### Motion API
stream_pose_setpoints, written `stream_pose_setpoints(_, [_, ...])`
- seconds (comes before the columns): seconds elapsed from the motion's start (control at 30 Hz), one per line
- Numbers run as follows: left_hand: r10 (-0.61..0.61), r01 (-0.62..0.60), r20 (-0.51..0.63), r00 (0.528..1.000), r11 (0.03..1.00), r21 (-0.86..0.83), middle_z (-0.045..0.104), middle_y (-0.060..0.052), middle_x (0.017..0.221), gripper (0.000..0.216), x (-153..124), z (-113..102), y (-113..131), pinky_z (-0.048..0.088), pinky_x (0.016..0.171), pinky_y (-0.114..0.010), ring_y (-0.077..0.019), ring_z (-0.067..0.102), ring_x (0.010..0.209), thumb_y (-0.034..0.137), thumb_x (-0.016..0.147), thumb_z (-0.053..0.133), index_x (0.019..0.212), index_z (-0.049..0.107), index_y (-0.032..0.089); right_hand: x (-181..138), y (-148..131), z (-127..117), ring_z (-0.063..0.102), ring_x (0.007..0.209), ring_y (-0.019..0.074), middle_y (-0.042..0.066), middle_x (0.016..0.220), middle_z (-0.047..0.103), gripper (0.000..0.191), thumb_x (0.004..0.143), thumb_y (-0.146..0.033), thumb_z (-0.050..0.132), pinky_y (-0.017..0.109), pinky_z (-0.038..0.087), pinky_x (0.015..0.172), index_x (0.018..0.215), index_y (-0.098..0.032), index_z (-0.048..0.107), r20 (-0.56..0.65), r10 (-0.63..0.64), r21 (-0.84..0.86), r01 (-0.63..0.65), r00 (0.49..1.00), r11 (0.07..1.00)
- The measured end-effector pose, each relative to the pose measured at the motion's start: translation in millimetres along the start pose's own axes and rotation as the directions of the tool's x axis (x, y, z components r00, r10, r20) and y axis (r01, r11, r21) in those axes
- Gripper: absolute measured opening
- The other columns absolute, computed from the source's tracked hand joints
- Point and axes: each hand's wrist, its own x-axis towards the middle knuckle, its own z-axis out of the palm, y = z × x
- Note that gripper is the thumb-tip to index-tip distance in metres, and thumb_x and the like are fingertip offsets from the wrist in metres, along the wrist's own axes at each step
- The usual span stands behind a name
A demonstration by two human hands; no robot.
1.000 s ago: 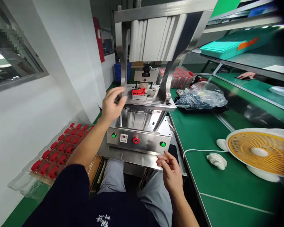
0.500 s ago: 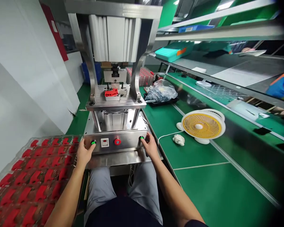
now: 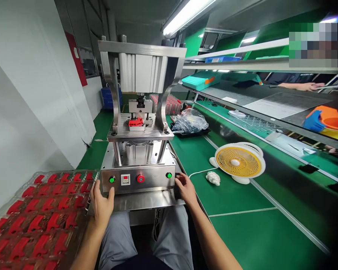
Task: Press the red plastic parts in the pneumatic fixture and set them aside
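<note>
Currently, in the head view, a person's two bare hands flank the panel (image 3: 154, 184) of a steel press (image 3: 145, 73) at 11 o'clock, neither holding anything. L hand (image 3: 103, 202), 8 o'clock, is spread wide, thumb just below the green L btn (image 3: 112, 180); R hand (image 3: 186, 189), 5 o'clock, has fingers loosely parted near the green R btn (image 3: 169, 175); contact w/ the panel can't be told. A red part (image 3: 136, 122), 10 o'clock, rests on a metal block (image 3: 137, 128) btwn the uprights (image 3: 114, 97), prob. to keep it steady; the hands prob. sit far apart b/c the btns do.

Nearby: a clear tray (image 3: 25, 183) of red pcs, 8 o'clock, beside the L forearm; on the green counter (image 3: 242, 225), a bag (image 3: 193, 120) at 2 o'clock, fan (image 3: 239, 161) & white wad (image 3: 213, 178) at 4. The uprights hem in the red part's sides; the fan's cord (image 3: 202, 172) runs near the R hand. A co-worker's hand (image 3: 310, 86) shows at 2 o'clock, well apart.
</note>
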Motion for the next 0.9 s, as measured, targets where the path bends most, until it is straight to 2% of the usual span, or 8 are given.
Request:
stream_pose_setpoints(0.07, [0.083,-0.082,0.024,0.996,0.996,-0.04,0.061,-0.019,0.138,0.057,-31.7,-4.4,-1.5,0.05,0.111,-0.05,-0.0325,0.061,0.127,0.049,0.088,0.059,0.137,0.054,0.019,-0.5,7.1,-25.1,0.069,0.099,0.0314,0.015,0.105,0.073,0.081,0.069,-0.073,0.073,0.047,0.055,0.093,0.123,-0.012,0.064,-0.095,0.016,-0.036,-0.02,0.995,0.999])
stream_pose_setpoints(0.13, [0.13,-0.109,0.196,0.972,0.987,-0.114,0.072,-0.012,0.114,0.037,-63.0,-5.4,-8.6,0.057,0.097,-0.045,-0.0285,0.071,0.102,0.047,0.09,0.055,0.118,0.065,0.025,0.8,16.9,-56.3,0.069,0.098,0.0322,0.016,0.103,0.074,0.084,0.069,-0.074,0.069,0.047,0.055,0.092,0.124,-0.011,0.064,-0.191,0.029,-0.11,-0.051,0.981,0.993])
stream_pose_setpoints(0.2, [0.16,-0.104,0.402,0.902,0.982,-0.156,0.075,-0.006,0.094,0.025,-88.2,-3.5,-21.4,0.058,0.086,-0.041,-0.0257,0.072,0.087,0.045,0.091,0.052,0.097,0.07,0.029,2.1,27.7,-89.9,0.069,0.099,0.034,0.017,0.102,0.074,0.084,0.069,-0.073,0.063,0.047,0.053,0.094,0.124,-0.01,0.064,-0.282,0.054,-0.204,-0.115,0.958,0.972])
stream_pose_setpoints(0.27, [0.138,-0.087,0.535,0.834,0.989,-0.12,0.073,-0.003,0.079,0.028,-104.7,-0.2,-39.1,0.057,0.077,-0.038,-0.0241,0.071,0.077,0.046,0.091,0.049,0.079,0.069,0.03,1.2,38.0,-121.6,0.069,0.1,0.0365,0.019,0.103,0.074,0.084,0.068,-0.071,0.058,0.049,0.052,0.096,0.124,-0.008,0.064,-0.363,0.086,-0.294,-0.202,0.928,0.934])
stream_pose_setpoints(0.4, [-0.019,-0.037,0.596,0.803,0.996,0.081,0.069,-0.001,0.064,0.037,-117.4,5.7,-82.0,0.05,0.066,-0.035,-0.0227,0.066,0.062,0.05,0.089,0.046,0.062,0.059,0.028,-8.4,55.4,-164.3,0.067,0.103,0.0397,0.021,0.105,0.074,0.078,0.074,-0.059,0.048,0.051,0.05,0.097,0.128,-0.005,0.064,-0.465,0.163,-0.444,-0.388,0.87,0.808])
stream_pose_setpoints(0.6, [-0.076,-0.1,0.622,0.779,0.965,0.243,0.068,-0.001,0.065,0.028,-127.0,15.0,-120.9,0.049,0.067,-0.031,-0.0217,0.068,0.065,0.038,0.086,0.046,0.064,0.059,0.028,-15.5,67.9,-170.5,0.065,0.111,0.0412,0.02,0.114,0.073,0.064,0.086,-0.048,0.042,0.052,0.051,0.095,0.131,-0.009,0.065,-0.407,0.211,-0.616,-0.438,0.889,0.655])
stream_pose_setpoints(0.7, [-0.099,-0.149,0.595,0.797,0.924,0.353,0.069,-0.001,0.068,0.029,-132.2,24.2,-121.7,0.049,0.066,-0.03,-0.0218,0.069,0.067,0.034,0.09,0.044,0.066,0.06,0.028,-13.7,68.8,-168.4,0.065,0.114,0.0412,0.02,0.115,0.073,0.063,0.088,-0.046,0.041,0.052,0.051,0.096,0.133,-0.009,0.065,-0.402,0.238,-0.632,-0.456,0.884,0.626])
stream_pose_setpoints(0.9, [-0.038,-0.29,0.657,0.753,0.877,0.383,0.075,-0.002,0.082,0.03,-134.7,41.0,-116.1,0.05,0.067,-0.031,-0.0225,0.073,0.076,0.03,0.092,0.041,0.071,0.061,0.028,-11.7,74.7,-173.5,0.067,0.109,0.0414,0.018,0.117,0.073,0.062,0.089,-0.048,0.04,0.051,0.052,0.092,0.132,-0.011,0.065,-0.406,0.253,-0.648,-0.472,0.878,0.597])
